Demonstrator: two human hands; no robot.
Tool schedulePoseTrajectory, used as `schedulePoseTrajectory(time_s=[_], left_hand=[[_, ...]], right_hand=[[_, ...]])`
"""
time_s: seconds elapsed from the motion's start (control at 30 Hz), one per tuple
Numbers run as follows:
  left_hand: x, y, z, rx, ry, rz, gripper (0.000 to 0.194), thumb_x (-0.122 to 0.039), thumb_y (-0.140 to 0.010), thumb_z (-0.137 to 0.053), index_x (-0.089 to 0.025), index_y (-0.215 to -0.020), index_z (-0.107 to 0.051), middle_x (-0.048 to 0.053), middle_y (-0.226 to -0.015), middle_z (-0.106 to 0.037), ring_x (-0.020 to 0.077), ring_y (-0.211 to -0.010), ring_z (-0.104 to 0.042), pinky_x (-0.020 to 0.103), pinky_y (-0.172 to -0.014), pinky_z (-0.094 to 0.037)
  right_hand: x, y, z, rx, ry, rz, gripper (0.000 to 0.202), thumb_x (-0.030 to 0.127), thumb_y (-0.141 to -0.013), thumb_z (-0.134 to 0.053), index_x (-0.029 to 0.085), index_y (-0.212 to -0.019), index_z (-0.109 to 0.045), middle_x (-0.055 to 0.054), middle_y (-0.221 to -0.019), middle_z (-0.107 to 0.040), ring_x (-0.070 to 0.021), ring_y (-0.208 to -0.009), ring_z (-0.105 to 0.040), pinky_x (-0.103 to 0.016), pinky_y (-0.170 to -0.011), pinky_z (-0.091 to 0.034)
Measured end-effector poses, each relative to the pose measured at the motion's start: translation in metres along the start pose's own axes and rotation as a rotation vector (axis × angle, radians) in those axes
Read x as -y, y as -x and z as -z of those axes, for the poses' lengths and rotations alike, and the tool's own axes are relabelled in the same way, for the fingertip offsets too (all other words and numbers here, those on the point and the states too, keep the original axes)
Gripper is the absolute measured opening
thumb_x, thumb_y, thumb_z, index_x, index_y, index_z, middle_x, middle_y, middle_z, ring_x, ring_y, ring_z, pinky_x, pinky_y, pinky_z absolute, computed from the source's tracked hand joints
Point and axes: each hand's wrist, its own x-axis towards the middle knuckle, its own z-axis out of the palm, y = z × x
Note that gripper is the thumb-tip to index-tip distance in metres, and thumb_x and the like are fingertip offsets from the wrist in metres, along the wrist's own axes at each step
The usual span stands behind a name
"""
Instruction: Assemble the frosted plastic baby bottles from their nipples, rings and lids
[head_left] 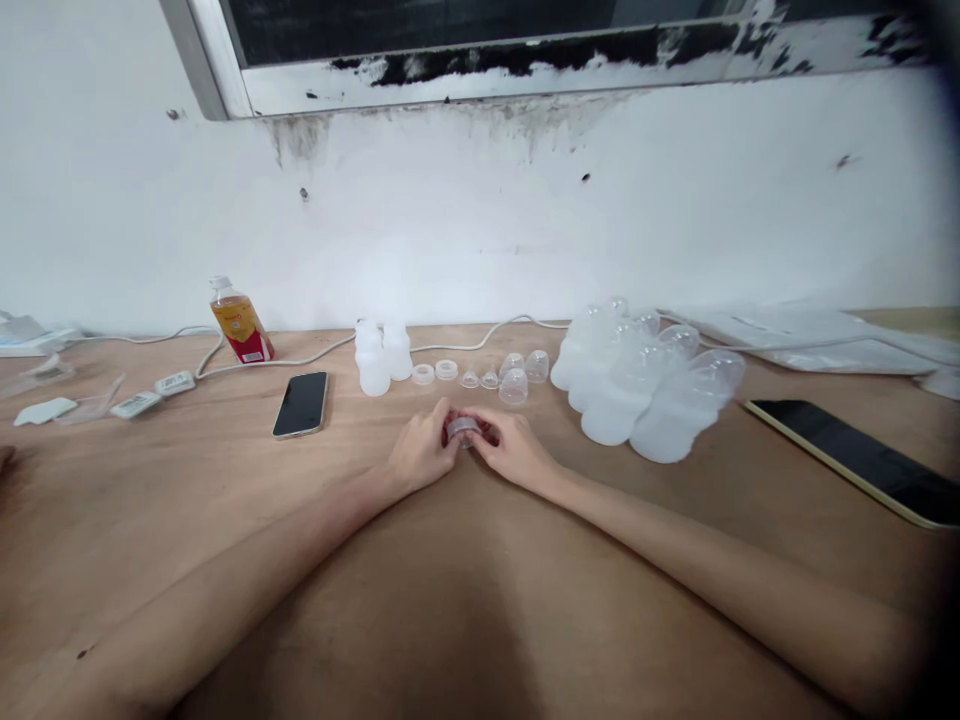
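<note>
Holding perhaps a ring [463,426], table [450,590], stained wall [450,220]

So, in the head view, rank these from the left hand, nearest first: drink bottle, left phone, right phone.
1. Left phone, to the left of the left hand.
2. Drink bottle, farther left and farther back.
3. Right phone, far right, past the white bottles.

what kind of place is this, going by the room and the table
Probably a small workshop or hand-assembly spot rather than a home, though I can't be sure: a wooden work table holds grouped frosted bottles and loose clear domed caps, against a stained, marked white wall.
</note>
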Motion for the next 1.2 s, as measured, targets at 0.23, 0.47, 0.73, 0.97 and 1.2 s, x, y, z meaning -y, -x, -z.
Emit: schedulePoseTrajectory(time_s=[0.23, 0.47, 0.73, 0.97, 1.2], left_hand=[[-0.002, -0.001, -0.001, 0.004, -0.003, 0.022, 0.012, -0.020, -0.074, -0.044, -0.020, -0.086, -0.040, -0.001, -0.074, -0.058, 0.0142, -0.062, -0.055, 0.023, -0.056, -0.039], [-0.002, 0.000, 0.003, -0.031, 0.030, 0.069, 0.013, -0.026, -0.076, -0.044, -0.021, -0.088, -0.043, -0.003, -0.069, -0.058, 0.0122, -0.059, -0.055, 0.021, -0.053, -0.038], [-0.006, 0.003, 0.004, -0.008, -0.040, 0.040, 0.010, -0.020, -0.076, -0.040, -0.020, -0.086, -0.044, -0.003, -0.068, -0.061, 0.0128, -0.062, -0.057, 0.022, -0.058, -0.041], [-0.002, -0.004, 0.022, -0.153, -0.136, -0.082, 0.020, -0.031, -0.079, -0.042, -0.019, -0.095, -0.044, 0.002, -0.085, -0.058, 0.0169, -0.081, -0.055, 0.029, -0.073, -0.041], [0.069, -0.029, 0.060, -0.767, -0.197, 0.206, 0.068, -0.038, -0.062, -0.063, -0.009, -0.114, -0.031, 0.016, -0.119, -0.031, 0.0272, -0.116, -0.029, 0.041, -0.095, -0.026]], right_hand=[[-0.002, -0.003, -0.002, 0.009, -0.051, -0.055, 0.031, 0.013, -0.072, -0.046, 0.017, -0.100, -0.058, -0.003, -0.081, -0.064, -0.0117, -0.063, -0.054, -0.024, -0.060, -0.043], [0.000, -0.003, 0.003, 0.013, -0.121, -0.060, 0.029, 0.020, -0.079, -0.042, 0.020, -0.104, -0.057, -0.004, -0.094, -0.064, -0.0151, -0.079, -0.058, -0.027, -0.067, -0.045], [0.000, 0.000, 0.000, -0.008, -0.011, 0.014, 0.028, 0.021, -0.079, -0.041, 0.018, -0.099, -0.059, -0.004, -0.084, -0.065, -0.0131, -0.064, -0.057, -0.025, -0.060, -0.044], [-0.001, -0.003, 0.004, 0.012, -0.142, -0.089, 0.029, 0.024, -0.078, -0.042, 0.018, -0.101, -0.058, -0.003, -0.075, -0.061, -0.0108, -0.055, -0.051, -0.025, -0.055, -0.043], [-0.010, -0.005, 0.003, 0.042, -0.503, -0.274, 0.037, 0.032, -0.077, -0.046, 0.022, -0.112, -0.049, -0.004, -0.083, -0.058, -0.0138, -0.065, -0.056, -0.019, -0.039, -0.039]])
